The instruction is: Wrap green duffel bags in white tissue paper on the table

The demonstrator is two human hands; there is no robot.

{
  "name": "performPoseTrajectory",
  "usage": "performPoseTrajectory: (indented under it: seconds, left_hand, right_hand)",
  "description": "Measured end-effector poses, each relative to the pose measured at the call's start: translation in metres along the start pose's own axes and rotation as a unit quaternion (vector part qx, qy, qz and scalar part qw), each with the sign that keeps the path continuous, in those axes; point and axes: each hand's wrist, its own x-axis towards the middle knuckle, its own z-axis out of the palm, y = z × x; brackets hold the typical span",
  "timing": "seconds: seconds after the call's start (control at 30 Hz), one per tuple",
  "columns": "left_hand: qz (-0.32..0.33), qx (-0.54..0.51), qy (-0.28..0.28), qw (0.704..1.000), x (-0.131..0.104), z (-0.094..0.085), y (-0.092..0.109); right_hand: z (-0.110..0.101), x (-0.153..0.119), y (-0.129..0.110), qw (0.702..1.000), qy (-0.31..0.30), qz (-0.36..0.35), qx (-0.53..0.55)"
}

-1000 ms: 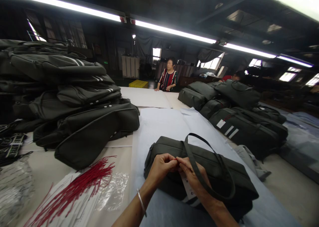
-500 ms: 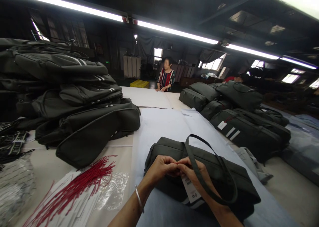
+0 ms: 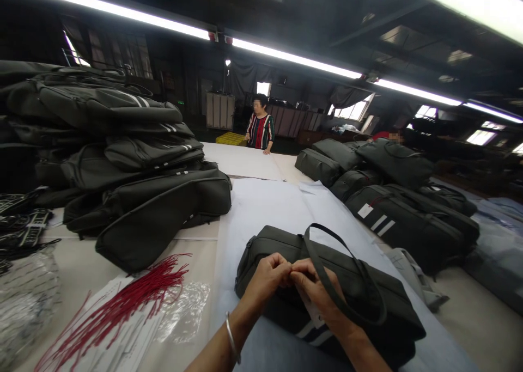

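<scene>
A dark green duffel bag (image 3: 392,293) with white stripes lies in front of me on white sheeting. Above its side, my left hand (image 3: 265,279) and my right hand (image 3: 321,290) meet fingertip to fingertip, both closed in a pinch. The thin red string between them is almost wholly hidden by the fingers. A white hang tag (image 3: 312,311) dangles below my right hand, partly covered by it. The bag's carry strap (image 3: 371,276) arches over my right wrist. To the left, a bundle of red strings (image 3: 139,301) rests on white tags.
Dark bags (image 3: 163,208) are piled high at left; more bags (image 3: 408,214) stand at right, one with a tag. Clear plastic (image 3: 188,312) lies beside the strings, and black straps (image 3: 32,225) at far left. A person (image 3: 260,127) in a striped top stands across the table.
My hands stay pinched together in nearly the same spot. The hang tag has turned and shows less. The person opposite has shifted left, with hands now apart.
</scene>
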Motion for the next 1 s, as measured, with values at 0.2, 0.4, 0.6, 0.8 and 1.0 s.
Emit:
performPoseTrajectory:
  seconds: [0.2, 0.4, 0.6, 0.8, 1.0]
  left_hand:
    - [0.101, 0.214, 0.052, 0.970, -0.004, -0.008, 0.000]
    - [0.083, 0.192, 0.040, 0.977, -0.002, -0.014, -0.005]
    - [0.039, 0.120, 0.009, 0.992, 0.005, -0.017, -0.012]
    - [0.037, 0.101, -0.013, 0.994, 0.007, -0.020, -0.016]
    - [0.098, 0.167, 0.017, 0.981, -0.003, -0.018, -0.005]
  right_hand:
    - [-0.005, 0.000, -0.015, 0.988, -0.058, -0.005, -0.142]
    - [-0.001, -0.002, -0.015, 0.983, -0.057, -0.044, -0.169]
    - [-0.006, 0.003, -0.020, 0.967, -0.130, -0.071, -0.207]
    - [-0.006, 0.007, -0.014, 0.975, -0.141, -0.045, -0.166]
    - [-0.008, 0.011, -0.024, 0.989, -0.114, 0.036, -0.091]
